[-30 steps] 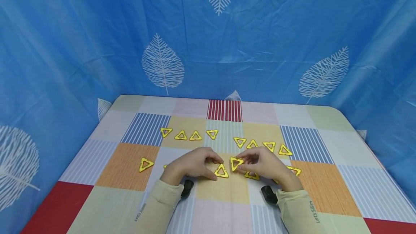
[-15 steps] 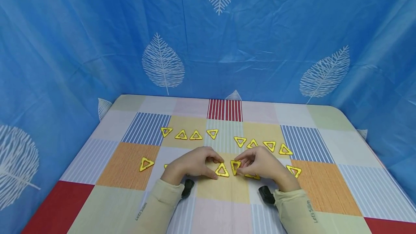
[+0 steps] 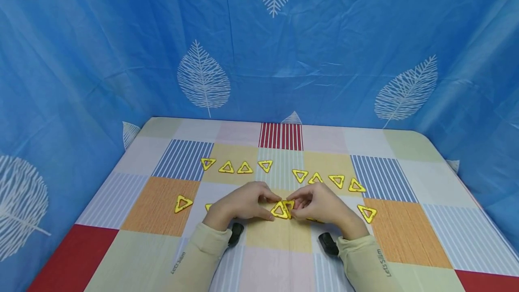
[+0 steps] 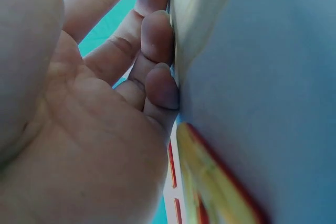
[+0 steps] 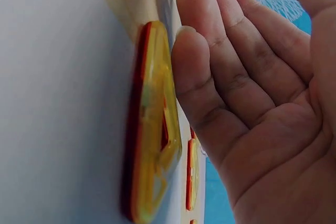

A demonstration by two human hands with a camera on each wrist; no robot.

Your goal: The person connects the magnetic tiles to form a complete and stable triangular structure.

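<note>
Holding: we've got our left hand (image 3: pixel 242 205) pinching one yellow triangle tile (image 3: pixel 279 210) betw. thumb & forefinger, flat on the patchwork table (image 3: pixel 279 233).
Right hand: our right hand (image 3: pixel 320 203) has fingers curled round a second triangle tile (image 3: pixel 289 205), tipped up, its edge touching the left one just off our fingertips.
Where: both tiles sit betw. the two sets of fingertips; another tile (image 3: pixel 312 220) peeks from under the right palm.
Handling: we judge the tiles light, stiff plastic frames w/ open centres, smooth so maybe slick; best taken by pinching one side bar or across a corner.
Spare tiles: a row of four (image 3: pixel 236 166) beyond the left fingers, a row of four (image 3: pixel 328 179) beyond the right, one single (image 3: pixel 182 203) out past the left wrist, one (image 3: pixel 367 213) past the right.
Head view: gives whole layout & the join.
Right wrist view: shows a tile edge-on (image 5: pixel 152 124) beside our fingers (image 5: pixel 210 82), red underside; thickness clear there only.
Left wrist view: fingertips (image 4: pixel 157 40) pressed to the cloth; grip itself can't be told.
</note>
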